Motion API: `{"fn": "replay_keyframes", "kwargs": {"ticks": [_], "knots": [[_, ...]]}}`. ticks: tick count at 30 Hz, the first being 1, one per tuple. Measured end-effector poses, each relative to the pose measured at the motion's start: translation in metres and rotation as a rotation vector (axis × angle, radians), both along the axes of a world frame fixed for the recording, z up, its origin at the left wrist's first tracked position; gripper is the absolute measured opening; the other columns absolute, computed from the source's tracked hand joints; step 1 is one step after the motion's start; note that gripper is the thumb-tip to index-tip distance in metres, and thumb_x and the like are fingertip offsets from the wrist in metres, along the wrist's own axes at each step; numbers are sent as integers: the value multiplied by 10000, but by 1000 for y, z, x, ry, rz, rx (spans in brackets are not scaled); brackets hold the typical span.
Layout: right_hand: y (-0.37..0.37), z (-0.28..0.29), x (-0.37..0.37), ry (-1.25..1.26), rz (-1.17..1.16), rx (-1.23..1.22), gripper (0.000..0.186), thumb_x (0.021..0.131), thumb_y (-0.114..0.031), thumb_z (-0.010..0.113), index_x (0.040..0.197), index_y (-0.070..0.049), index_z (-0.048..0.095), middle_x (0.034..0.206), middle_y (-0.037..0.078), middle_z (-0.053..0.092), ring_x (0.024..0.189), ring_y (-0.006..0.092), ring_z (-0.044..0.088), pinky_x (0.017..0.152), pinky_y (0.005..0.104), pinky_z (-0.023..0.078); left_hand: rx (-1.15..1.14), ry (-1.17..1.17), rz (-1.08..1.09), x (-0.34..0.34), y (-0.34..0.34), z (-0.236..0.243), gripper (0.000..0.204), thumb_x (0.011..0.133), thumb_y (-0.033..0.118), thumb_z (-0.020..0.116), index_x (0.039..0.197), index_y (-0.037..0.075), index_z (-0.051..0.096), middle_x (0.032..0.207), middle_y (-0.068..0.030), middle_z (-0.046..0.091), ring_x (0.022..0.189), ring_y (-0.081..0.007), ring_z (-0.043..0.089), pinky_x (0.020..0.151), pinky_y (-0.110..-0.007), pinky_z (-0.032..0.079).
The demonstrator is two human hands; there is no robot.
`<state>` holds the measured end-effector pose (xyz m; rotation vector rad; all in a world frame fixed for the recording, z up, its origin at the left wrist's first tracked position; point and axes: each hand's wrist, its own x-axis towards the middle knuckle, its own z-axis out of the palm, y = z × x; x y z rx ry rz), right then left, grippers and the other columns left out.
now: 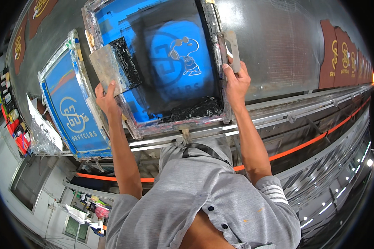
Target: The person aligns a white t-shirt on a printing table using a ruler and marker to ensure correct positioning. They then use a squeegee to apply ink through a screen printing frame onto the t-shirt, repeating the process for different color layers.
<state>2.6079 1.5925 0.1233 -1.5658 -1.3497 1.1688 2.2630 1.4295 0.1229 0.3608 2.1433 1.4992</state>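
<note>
A screen-printing frame point(87, 25) with blue mesh lies in front of me. Black ink is smeared over the mesh, around a pale line-drawn cartoon figure point(190, 58), and pools thickly point(195, 108) along the near edge. My left hand point(109, 99) is closed on a flat squeegee point(103, 62), thumb on top; black ink coats its right part, which is over the left of the mesh. At the frame's right side, my right hand point(237, 83) is closed around a metal handle point(233, 50) with a slot in it.
A second blue screen point(66, 99) with a pale emblem leans at the left, beside crumpled clear plastic point(43, 135). Brown printed fabric pieces point(340, 58) lie in a row on the long dark table point(274, 50) to the right. A metal rail point(303, 108) runs along the table's near edge.
</note>
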Motion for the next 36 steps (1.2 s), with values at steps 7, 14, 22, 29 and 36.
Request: {"fn": "replay_keyframes", "kwargs": {"ticks": [7, 14, 22, 29, 36], "knots": [[1, -1, 0, 3, -7, -11, 260, 888, -61, 705, 1134, 19, 733, 1079, 97, 666, 830, 119, 606, 704, 279, 478, -11, -5, -5, -1, 1, 1, 404, 867, 76, 736, 1222, -75, 620, 1189, -75, 555, 1061, -186, 569, 950, -316, 438], [-1, -6, 1, -25, -5, 11, 265, 893, -63, 699, 1141, 29, 725, 1099, 108, 679, 882, 135, 622, 753, 277, 493, -14, 8, 5, 1, 1, 2, 390, 859, 99, 744, 1197, -71, 652, 1195, -79, 564, 1068, -192, 572, 945, -322, 442], [8, 18, 0, -4, -15, -61, 274, 907, -77, 682, 1136, 72, 700, 1061, 99, 699, 890, 133, 636, 779, 273, 503, -52, -28, -26, -7, -2, 7, 398, 861, 113, 739, 1202, -74, 656, 1228, -90, 572, 1078, -195, 570, 967, -312, 424], [37, 52, 20, 52, -96, -104, 356, 910, -108, 693, 1207, 88, 686, 974, 101, 716, 878, 132, 637, 802, 262, 501, 117, -187, -56, 8, 37, 55, 459, 887, 84, 716, 1296, -91, 602, 1194, -129, 651, 1071, -174, 594, 984, -295, 434], [81, 72, 202, 95, -306, -133, 446, 922, -131, 674, 1296, 100, 604, 1109, 123, 702, 959, 165, 676, 813, 294, 519, 286, -376, -428, 124, 115, 85, 650, 812, 205, 819, 1388, 28, 579, 1146, -94, 657, 981, -161, 640, 864, -308, 530]]}}
